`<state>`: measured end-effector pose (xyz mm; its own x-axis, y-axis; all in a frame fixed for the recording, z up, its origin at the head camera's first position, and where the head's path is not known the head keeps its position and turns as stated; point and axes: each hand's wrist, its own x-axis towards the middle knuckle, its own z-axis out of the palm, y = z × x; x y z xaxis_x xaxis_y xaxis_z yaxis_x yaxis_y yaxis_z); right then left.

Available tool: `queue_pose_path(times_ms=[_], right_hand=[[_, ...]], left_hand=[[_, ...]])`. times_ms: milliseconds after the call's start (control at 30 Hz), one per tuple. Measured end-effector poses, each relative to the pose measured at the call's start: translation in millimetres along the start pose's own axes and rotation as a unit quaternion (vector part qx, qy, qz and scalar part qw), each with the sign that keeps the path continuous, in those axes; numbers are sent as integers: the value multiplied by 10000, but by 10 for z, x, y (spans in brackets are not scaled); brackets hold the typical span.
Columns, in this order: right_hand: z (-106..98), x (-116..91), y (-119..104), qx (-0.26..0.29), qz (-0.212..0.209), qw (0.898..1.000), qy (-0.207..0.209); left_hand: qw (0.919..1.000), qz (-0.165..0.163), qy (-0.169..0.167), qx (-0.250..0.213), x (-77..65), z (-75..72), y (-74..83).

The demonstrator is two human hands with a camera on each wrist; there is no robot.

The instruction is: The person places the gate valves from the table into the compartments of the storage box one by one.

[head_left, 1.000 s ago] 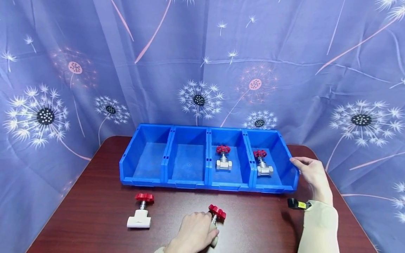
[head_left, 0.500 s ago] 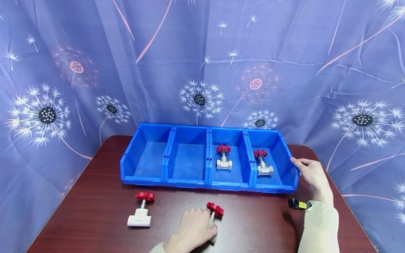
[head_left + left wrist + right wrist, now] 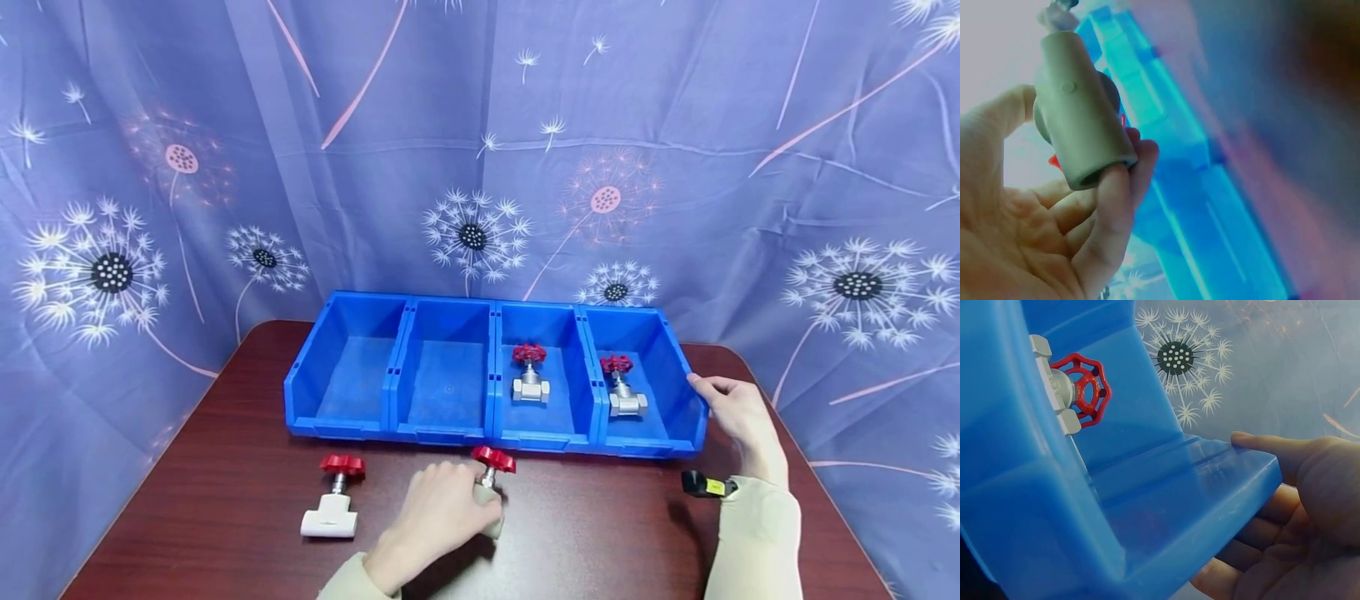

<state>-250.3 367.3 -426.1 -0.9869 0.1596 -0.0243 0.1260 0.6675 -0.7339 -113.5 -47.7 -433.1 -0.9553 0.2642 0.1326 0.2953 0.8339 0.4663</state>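
Note:
My left hand point(image 3: 438, 510) holds a grey-green plastic valve point(image 3: 489, 502) with a red handwheel, over the table in front of the bins. In the left wrist view the thumb and fingers are curled around the grey-green body point(image 3: 1082, 112), one fingertip at its open pipe end; the handwheel is mostly hidden there. At the far right, my right hand point(image 3: 748, 421) grips the side wall of the rightmost blue bin point(image 3: 652, 451), thumb on the rim and fingers outside it. A metal gate valve point(image 3: 1060, 390) with a red handwheel lies inside that bin.
Three more blue bins join it in a row; one holds another metal valve point(image 3: 531, 388). A white plastic valve point(image 3: 330, 518) with a red handwheel lies on the brown table point(image 3: 202, 500) at left. A patterned curtain point(image 3: 375, 167) hangs behind.
My left hand has carried the grey-green valve forward and slightly left, closer to the bins. My right hand stays at the bin wall.

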Motion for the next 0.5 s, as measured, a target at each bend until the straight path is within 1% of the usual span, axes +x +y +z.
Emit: queue_pose_path(times_ms=[100,300,367,500], right_hand=[[10,0,0,64,29,10000,-19],[9,8,4,22,13,10000,0],[7,12,8,-7,7,10000,-7],[2,15,14,-59,-15,10000,15]], left_hand=[[9997,-174,54,-175,55,-118,-47],[9973,-577,64,-460,238,-337,-174],[9956,-728,49,-590,300,-387,-213],[9931,-951,136,-673,406,-442,-280]])
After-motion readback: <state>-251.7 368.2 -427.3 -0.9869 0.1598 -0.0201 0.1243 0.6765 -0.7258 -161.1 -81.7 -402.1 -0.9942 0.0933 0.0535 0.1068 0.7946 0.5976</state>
